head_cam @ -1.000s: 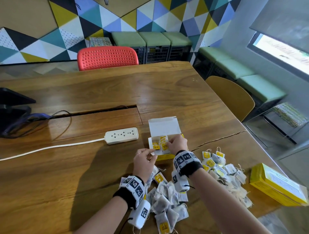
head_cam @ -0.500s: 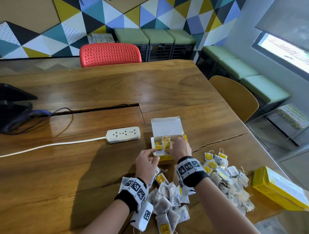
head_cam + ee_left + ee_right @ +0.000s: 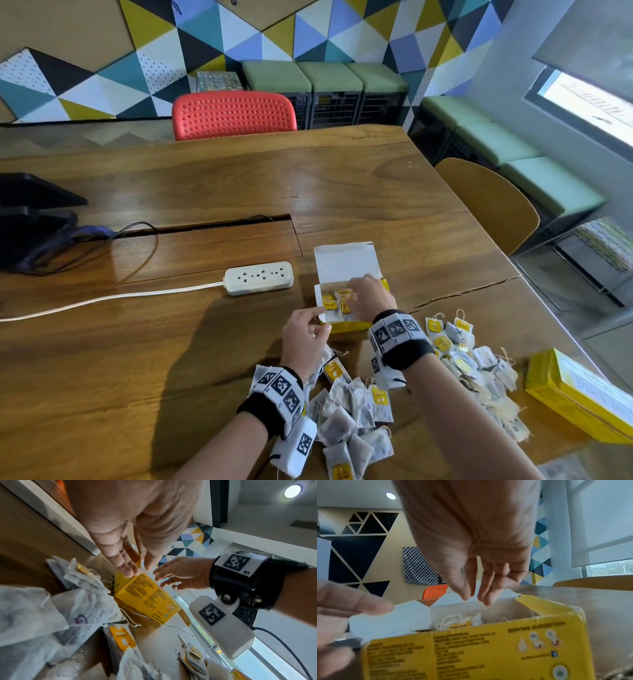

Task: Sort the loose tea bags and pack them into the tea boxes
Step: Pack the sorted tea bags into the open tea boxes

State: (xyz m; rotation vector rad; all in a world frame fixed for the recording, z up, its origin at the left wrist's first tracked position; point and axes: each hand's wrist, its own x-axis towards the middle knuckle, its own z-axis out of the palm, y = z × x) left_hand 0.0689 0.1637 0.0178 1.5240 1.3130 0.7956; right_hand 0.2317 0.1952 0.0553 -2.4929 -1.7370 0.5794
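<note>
Since a moment ago her right hand (image 3: pixel 368 297) has shifted from the box's near edge to hover over the open tea box (image 3: pixel 346 310), fingers (image 3: pixel 485 588) loosely spread, holding nothing. Left hand (image 3: pixel 305 334) pinches the white side flap (image 3: pixel 385 622) at the near left corner. Tagged bags (image 3: pixel 334 301) lie inside. Loose tea bags (image 3: pixel 352 407) are heaped on the wooden table (image 3: pixel 171 342) near her wrists, beside a second yellow box (image 3: pixel 579 401) at her right.

**Wood, Card and Gauze**

The table (image 3: pixel 205 192) was glossy varnished wood, cracked at 3 o'clock. The open tea box (image 3: pixel 346 263) was matt white card inside, printed yellow outside (image 3: pixel 488 649). The loose tea bags (image 3: pixel 349 411) were thin gauzy paper. The power strip (image 3: pixel 259 277) was smooth plastic.
</note>
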